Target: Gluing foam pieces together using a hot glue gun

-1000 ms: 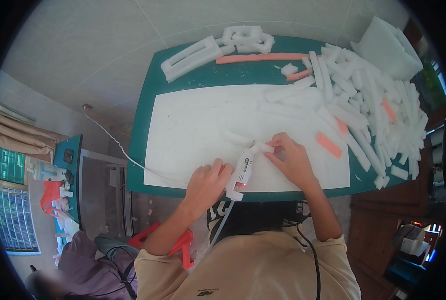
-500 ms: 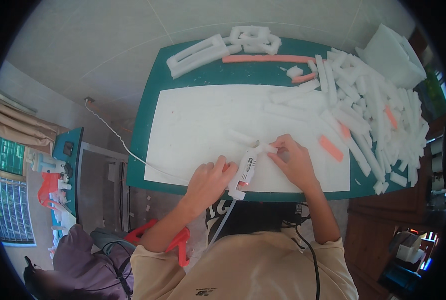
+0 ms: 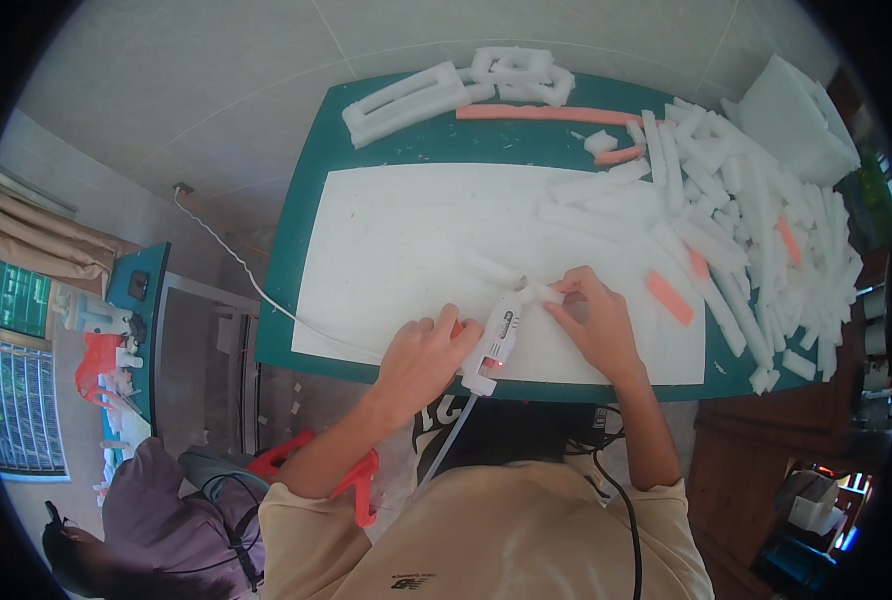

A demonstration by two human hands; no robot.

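Note:
My left hand (image 3: 424, 352) is closed around the handle of a white hot glue gun (image 3: 500, 335), whose nozzle points away from me. A long pale glue stick (image 3: 453, 438) sticks out of its rear, toward my body. My right hand (image 3: 596, 318) pinches a small white foam piece (image 3: 540, 291) between thumb and fingers, right at the nozzle. Just beyond the nozzle, a white foam strip (image 3: 490, 268) lies on the white board (image 3: 376, 240); whether it touches the held piece I cannot tell.
White foam strips (image 3: 761, 250) are heaped at the right, with a few pink pieces (image 3: 670, 299). Foam frames (image 3: 406, 104) and a long pink strip (image 3: 536, 114) lie along the green table's (image 3: 296, 270) far edge. A white cord (image 3: 228, 248) runs leftward to the wall. Another person (image 3: 156, 520) is at lower left.
The whole view has shifted slightly. Both hands keep their holds on the glue gun and the foam piece, with almost no movement between them.

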